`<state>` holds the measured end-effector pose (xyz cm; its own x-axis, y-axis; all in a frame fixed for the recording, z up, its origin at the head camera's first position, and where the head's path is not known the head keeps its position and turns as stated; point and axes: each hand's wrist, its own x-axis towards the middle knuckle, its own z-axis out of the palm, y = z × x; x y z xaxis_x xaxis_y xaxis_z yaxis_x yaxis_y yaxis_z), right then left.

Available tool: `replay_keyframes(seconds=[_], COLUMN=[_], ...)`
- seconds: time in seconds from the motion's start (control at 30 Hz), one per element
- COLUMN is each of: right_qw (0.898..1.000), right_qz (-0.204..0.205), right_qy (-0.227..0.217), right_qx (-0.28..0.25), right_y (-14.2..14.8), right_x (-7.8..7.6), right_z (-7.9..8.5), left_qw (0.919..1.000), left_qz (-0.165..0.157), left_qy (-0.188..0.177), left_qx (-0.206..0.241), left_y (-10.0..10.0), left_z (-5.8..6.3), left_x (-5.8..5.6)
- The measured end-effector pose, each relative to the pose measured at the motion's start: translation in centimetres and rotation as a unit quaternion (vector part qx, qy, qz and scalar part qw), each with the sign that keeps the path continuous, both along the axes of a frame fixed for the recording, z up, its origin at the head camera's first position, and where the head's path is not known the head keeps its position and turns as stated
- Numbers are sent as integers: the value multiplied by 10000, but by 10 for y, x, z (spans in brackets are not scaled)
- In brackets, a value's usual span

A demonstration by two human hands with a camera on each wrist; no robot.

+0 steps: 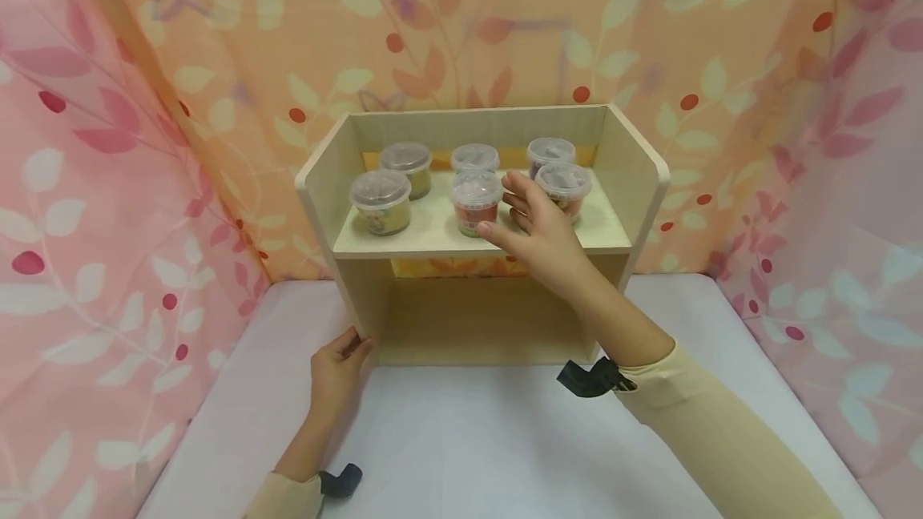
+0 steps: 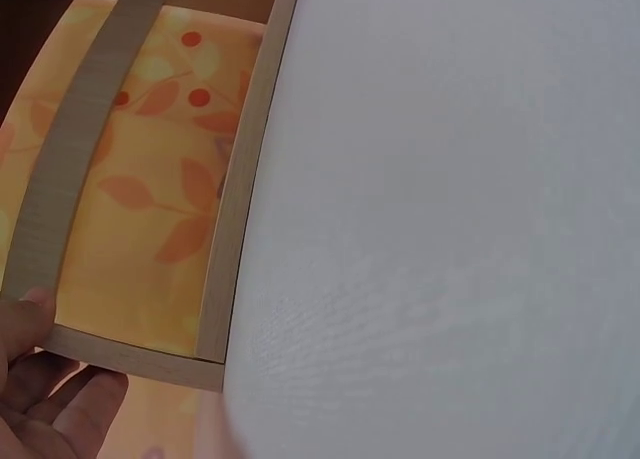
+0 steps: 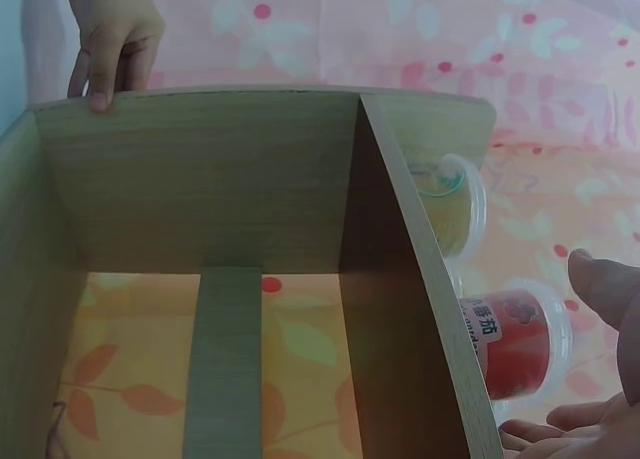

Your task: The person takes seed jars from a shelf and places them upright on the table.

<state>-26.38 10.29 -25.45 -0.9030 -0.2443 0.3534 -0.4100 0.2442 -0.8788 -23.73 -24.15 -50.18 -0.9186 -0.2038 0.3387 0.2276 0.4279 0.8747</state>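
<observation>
A small pale wooden shelf (image 1: 630, 170) stands on the white table, several clear-lidded plastic tubs on its upper board. My left hand (image 1: 335, 371) grips the lower front edge of its left side panel, thumb on the inner face and fingers outside, as the left wrist view shows. Over the upper board, my right hand (image 1: 544, 235) has loosely spread fingers and holds nothing. Its thumb is right at the middle front tub (image 1: 476, 207), which has red contents; the other fingers overlap the right front tub (image 1: 565, 187). In the right wrist view the red tub (image 3: 515, 344) carries a printed label.
Two yellowish tubs, one front (image 1: 382, 203) and one behind (image 1: 407, 166), stand on the left. Another back tub (image 1: 550, 152) is at the right. The lower compartment (image 1: 483, 319) has a partly open back. Patterned cloth walls (image 1: 461, 22) surround the white table (image 1: 461, 439).
</observation>
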Motion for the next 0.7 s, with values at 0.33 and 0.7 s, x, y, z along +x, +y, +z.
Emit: replay_keyframes(seconds=[0.33, 0.7], right_qw=[9994, 9988], right_qz=[-76, -377], right_qy=[-319, -177], right_qx=[71, 268], right_y=[-8, -18], right_x=[-11, -17], right_z=[5, 9], left_qw=[10000, 9999], left_qz=[3, 9], left_qy=[25, 105], left_qx=[63, 67], left_y=[0, 2], left_z=[1, -3], left_x=[-2, -3])
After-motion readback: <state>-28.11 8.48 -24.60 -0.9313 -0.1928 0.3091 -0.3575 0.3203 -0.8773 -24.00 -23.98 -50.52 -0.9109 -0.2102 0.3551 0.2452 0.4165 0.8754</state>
